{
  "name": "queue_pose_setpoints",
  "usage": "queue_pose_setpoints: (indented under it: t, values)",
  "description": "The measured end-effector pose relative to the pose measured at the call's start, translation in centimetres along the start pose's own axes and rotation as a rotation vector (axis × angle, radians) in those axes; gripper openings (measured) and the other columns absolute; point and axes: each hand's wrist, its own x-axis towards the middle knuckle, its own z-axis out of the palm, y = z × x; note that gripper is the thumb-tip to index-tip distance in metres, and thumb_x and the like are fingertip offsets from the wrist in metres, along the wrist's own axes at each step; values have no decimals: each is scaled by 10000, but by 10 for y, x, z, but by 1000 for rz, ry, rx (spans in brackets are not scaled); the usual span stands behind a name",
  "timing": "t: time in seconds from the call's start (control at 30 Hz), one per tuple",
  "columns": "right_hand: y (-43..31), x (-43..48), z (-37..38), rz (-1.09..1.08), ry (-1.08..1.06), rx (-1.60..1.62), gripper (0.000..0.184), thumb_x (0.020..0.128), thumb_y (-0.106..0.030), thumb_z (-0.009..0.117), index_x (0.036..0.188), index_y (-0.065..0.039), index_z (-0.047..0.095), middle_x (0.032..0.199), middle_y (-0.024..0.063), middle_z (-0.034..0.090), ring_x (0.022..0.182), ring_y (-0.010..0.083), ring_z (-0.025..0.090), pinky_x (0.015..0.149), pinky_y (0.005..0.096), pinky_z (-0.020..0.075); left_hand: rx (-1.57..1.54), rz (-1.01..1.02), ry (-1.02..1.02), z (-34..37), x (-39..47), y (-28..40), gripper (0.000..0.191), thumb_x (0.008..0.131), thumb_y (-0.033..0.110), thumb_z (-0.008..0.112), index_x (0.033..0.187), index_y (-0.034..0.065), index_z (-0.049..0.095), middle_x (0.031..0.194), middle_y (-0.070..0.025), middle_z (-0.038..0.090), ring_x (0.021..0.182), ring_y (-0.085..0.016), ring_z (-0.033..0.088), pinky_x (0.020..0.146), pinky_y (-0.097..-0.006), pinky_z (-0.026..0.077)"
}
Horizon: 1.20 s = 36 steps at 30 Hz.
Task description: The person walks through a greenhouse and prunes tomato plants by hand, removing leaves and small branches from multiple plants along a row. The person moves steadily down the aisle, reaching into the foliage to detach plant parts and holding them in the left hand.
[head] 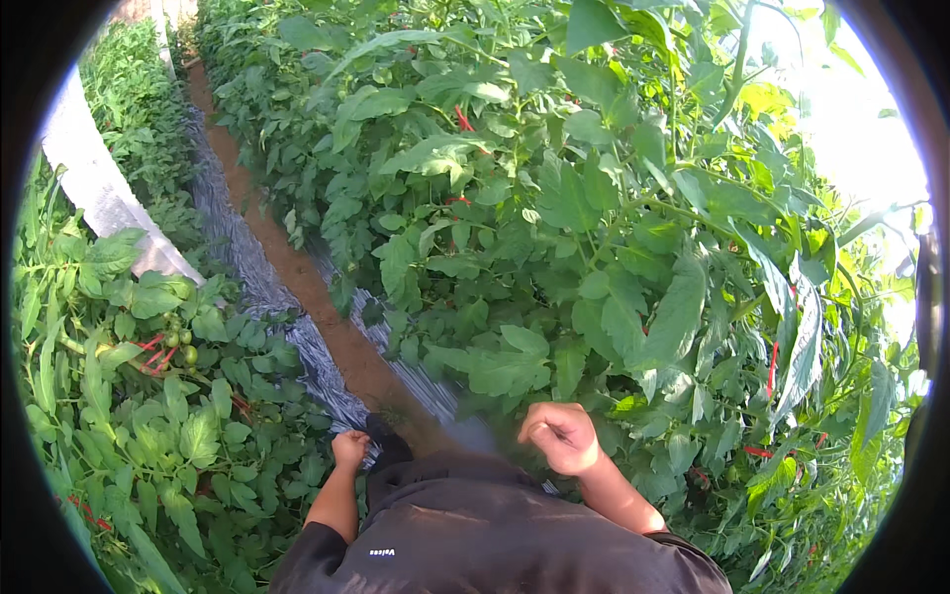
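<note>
My left hand (350,448) hangs low beside my dark shirt, its fingers curled, over the edge of the plastic mulch film (326,364). Out in front of my right side, my right hand (560,438) is bent at the wrist with curled fingers, close to the leaves of the tomato plants (512,364). I see no object in either hand, though the insides of both are partly hidden. On the left, green tomatoes (190,354) hang beside a red tie (156,356) on a stem. Another red tie (464,119) shows among the leaves ahead.
A narrow dirt path (297,275) runs from my feet towards the upper left, with film along both sides. Dense tomato foliage (200,438) borders it on the left as well as the right. A pale, wide strip (111,185) slants across the upper left.
</note>
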Motion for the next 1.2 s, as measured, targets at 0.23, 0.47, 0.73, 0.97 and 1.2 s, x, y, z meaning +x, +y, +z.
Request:
queue_pose_setpoints:
  t: [0.23, 0.47, 0.73, 0.97, 1.2]
  values:
    - [6, 55, 37, 98, -40, -37, 173, 1047, -146, 652, 934, -28, 709, 815, 54, 721, 658, 168, 623, 635, 304, 501, 552, 114, 113, -13, -12, 16, 298, 920, 332, 775, 838, 45, 774, 861, -195, 765, 846, -395, 744, 794, -495, 570]
    - [60, 158, 73, 287, 51, -255, 246, 1104, -183, 571, 1239, -43, 723, 977, 81, 664, 935, 158, 653, 824, 308, 515, 499, 95, 157, -63, 5, -28, 230, 977, 243, 659, 980, 32, 750, 983, -199, 770, 878, -425, 729, 826, -511, 561]
    - [146, 316, 52, 181, 408, -782, 375, 1105, -214, 524, 1355, 31, 657, 1420, 263, 613, 1256, 430, 630, 1061, 434, 506, 151, -214, 45, -99, 20, -77, 302, 831, -79, 627, 1104, 27, 699, 960, -132, 729, 834, -226, 685, 728, -374, 542]
    - [99, 322, 41, 54, 581, -739, 239, 1092, -142, 521, 1207, 9, 667, 1015, 175, 742, 845, 337, 691, 789, 422, 548, -141, -204, -20, -116, 35, -76, 281, 777, -133, 516, 825, 2, 757, 769, -70, 727, 682, -167, 636, 627, -331, 513]
    - [82, 348, -75, 2, 440, -1466, 262, 1003, -188, 578, 1173, -14, 675, 1052, 171, 727, 948, 349, 693, 876, 520, 538, -84, -223, -68, -137, 75, -61, 247, 780, -133, 558, 826, 12, 753, 762, -68, 717, 665, -167, 631, 614, -322, 498]
